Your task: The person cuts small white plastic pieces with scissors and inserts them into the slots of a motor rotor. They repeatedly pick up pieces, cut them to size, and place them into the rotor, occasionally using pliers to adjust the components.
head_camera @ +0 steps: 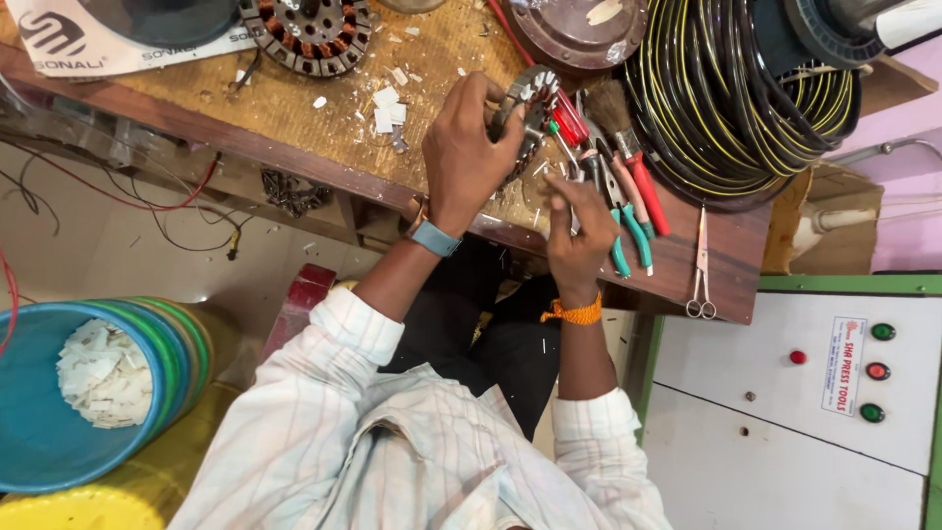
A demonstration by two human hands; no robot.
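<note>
Left hand (pixel 469 157) grips stator (pixel 525 108) beside pliers (pixel 628 221), wire coil (pixel 736 98)

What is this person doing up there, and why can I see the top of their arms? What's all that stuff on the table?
The camera sits on the person's head and looks down, so you see their sleeves and both hands. The left hand grips a round metal motor part with slots, called a stator. The right hand pinches something thin beside it; it is too small to tell what. On the wooden workbench lie pliers with green handles, a brush, scissors, a big coil of black and yellow wire and white paper scraps. A blue tub on the floor holds more scraps.
</note>
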